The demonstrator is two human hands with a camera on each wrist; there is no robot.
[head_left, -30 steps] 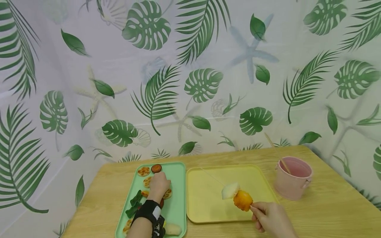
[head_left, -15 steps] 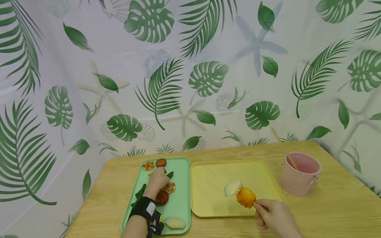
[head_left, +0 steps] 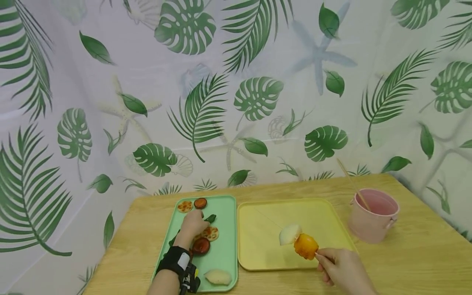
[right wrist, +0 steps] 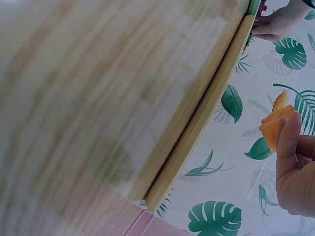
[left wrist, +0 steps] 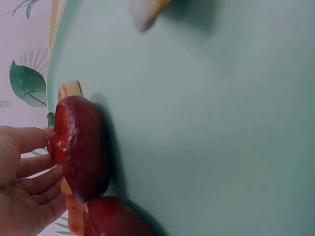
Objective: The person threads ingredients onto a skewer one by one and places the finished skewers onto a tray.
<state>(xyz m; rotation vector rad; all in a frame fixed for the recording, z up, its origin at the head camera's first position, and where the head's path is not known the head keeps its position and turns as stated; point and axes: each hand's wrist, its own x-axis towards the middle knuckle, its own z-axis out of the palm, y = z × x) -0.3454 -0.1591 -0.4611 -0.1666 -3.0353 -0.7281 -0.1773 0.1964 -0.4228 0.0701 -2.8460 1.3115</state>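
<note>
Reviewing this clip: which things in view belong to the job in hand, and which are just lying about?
Likely part of the job:
Skewer in the right hand, with white piece and orange piece
Green tray and food-like pieces by the left hand

Seemingly just there:
Yellow tray
Pink bucket, stick inside
Leaf-print backdrop

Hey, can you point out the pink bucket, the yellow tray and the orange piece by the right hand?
Pink bucket (head_left: 370,226): head view, on its outer wall.
Yellow tray (head_left: 263,250): head view, on its bare floor.
Orange piece (head_left: 306,246): head view, on its middle.
</note>
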